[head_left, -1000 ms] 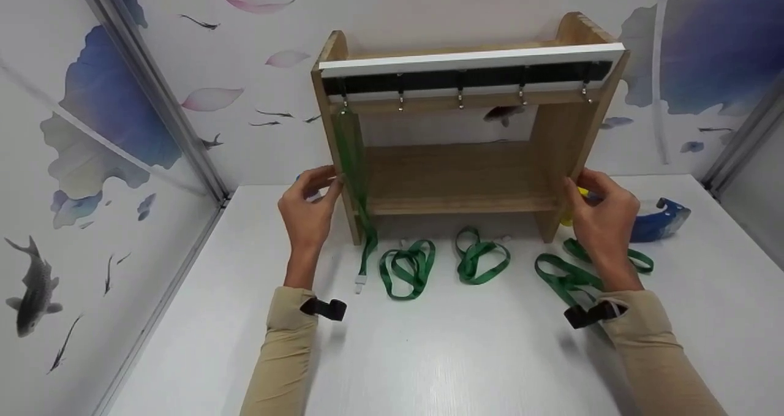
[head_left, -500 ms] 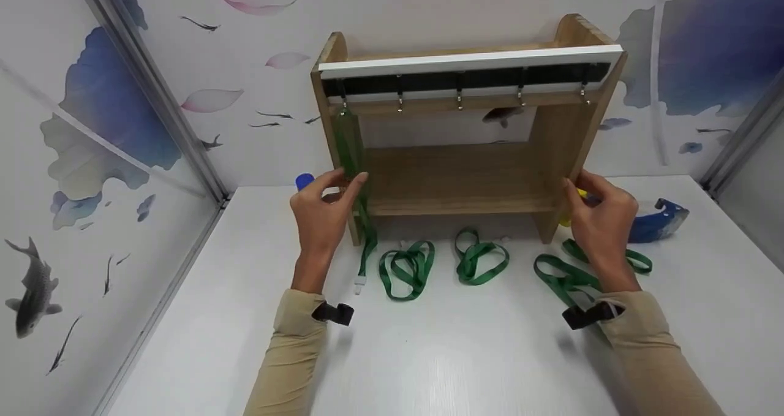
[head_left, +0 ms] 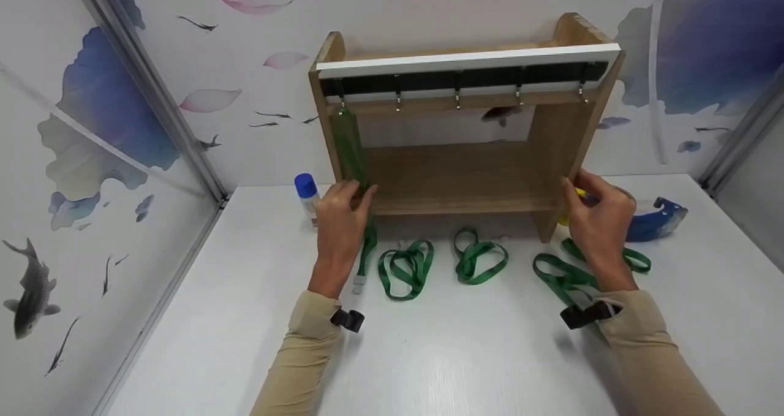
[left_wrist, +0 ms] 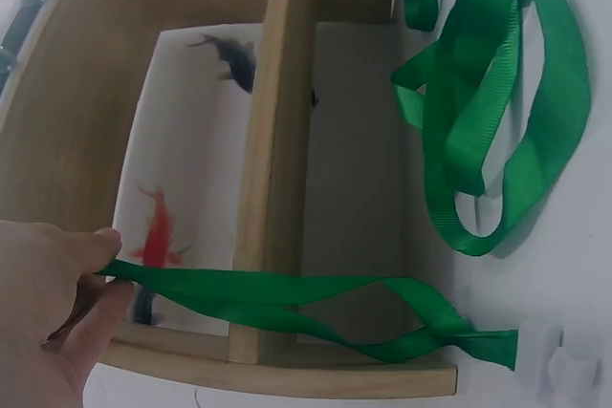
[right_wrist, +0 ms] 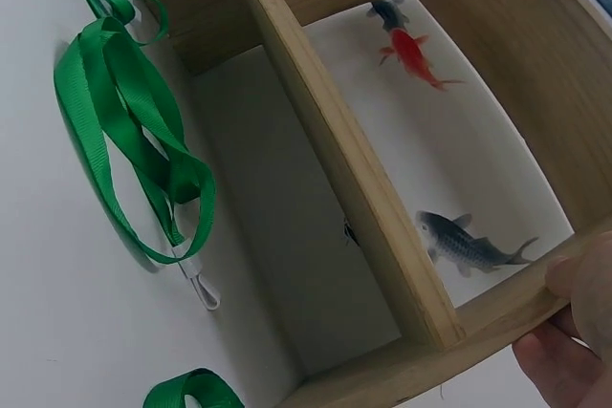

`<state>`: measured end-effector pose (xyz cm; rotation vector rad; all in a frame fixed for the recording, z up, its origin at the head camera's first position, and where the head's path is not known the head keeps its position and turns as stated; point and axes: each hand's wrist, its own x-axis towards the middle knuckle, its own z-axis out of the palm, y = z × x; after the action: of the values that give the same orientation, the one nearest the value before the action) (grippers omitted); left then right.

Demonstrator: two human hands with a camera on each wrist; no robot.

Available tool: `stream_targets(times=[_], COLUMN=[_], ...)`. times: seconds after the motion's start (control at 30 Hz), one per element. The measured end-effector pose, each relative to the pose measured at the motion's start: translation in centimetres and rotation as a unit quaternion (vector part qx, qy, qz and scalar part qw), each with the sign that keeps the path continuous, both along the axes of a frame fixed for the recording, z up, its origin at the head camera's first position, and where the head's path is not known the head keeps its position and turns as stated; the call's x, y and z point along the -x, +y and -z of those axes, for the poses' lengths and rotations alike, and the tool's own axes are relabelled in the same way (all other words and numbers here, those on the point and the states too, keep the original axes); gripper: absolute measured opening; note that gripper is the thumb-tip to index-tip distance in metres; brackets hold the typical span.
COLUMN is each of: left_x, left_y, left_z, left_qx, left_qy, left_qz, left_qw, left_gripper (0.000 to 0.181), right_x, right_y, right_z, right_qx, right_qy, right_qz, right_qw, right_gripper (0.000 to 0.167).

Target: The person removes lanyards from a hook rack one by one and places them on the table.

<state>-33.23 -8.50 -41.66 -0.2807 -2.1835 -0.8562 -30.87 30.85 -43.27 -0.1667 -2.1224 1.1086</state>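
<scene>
A wooden rack (head_left: 465, 206) with a hook strip (head_left: 429, 83) along its top stands against the back wall. From its leftmost hook hangs a green lanyard (head_left: 346, 140), its white clip reaching down to the table. My left hand (head_left: 340, 226) pinches the strap partway down; the left wrist view shows the lanyard (left_wrist: 239, 286) between thumb and finger, its lower part slack and twisted. My right hand (head_left: 603, 223) grips the rack's right side panel, thumb inside and fingers behind. Beneath and before the rack lie a coiled lanyard (head_left: 427, 266) and a second lanyard (head_left: 468, 263).
Another lanyard (head_left: 560, 276) lies by my right forearm. A blue curved object (head_left: 658, 221) sits behind my right hand, along with something yellow, mostly hidden. Left of the rack stands a blue-capped bottle or stick (head_left: 305, 186). A patterned wall borders the white table.
My left hand has left the rack's left side panel, moved right and slightly down, and taken hold of the hanging lanyard. The right hand keeps its place on the panel.
</scene>
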Motion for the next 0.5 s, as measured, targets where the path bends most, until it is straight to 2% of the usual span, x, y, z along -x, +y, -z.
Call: stream_targets(times=[0.17, 0.27, 0.37, 0.43, 0.5], left_x=[0.1, 0.2, 0.4, 0.6, 0.8], left_y=[-0.8, -1.6, -2.4, -2.9, -3.3], left_z=[-0.4, -0.7, -0.9, -1.0, -0.9], left_qx=[-0.03, -0.056, -0.084, -0.111, -0.154], left_qy=[0.022, 0.04, 0.045, 0.028, 0.0], left_qz=[0.002, 0.021, 0.055, 0.088, 0.128], left_qw=[0.9993, 0.9974, 0.9939, 0.9894, 0.9798], left_gripper=[0.029, 0.028, 0.027, 0.027, 0.027], right_x=[0.1, 0.1, 0.1, 0.2, 0.1], right_y=[0.0, 0.0, 0.0, 0.0, 0.0], right_z=[0.1, 0.2, 0.2, 0.3, 0.4], right_qx=[-0.003, -0.004, -0.005, -0.004, -0.004], right_qy=[0.007, 0.01, 0.011, 0.014, 0.013], right_qz=[0.0, 0.0, 0.0, 0.0, 0.001], right_qw=[1.0, 0.9999, 0.9999, 0.9999, 0.9999], right_gripper=[0.04, 0.04, 0.04, 0.041, 0.042])
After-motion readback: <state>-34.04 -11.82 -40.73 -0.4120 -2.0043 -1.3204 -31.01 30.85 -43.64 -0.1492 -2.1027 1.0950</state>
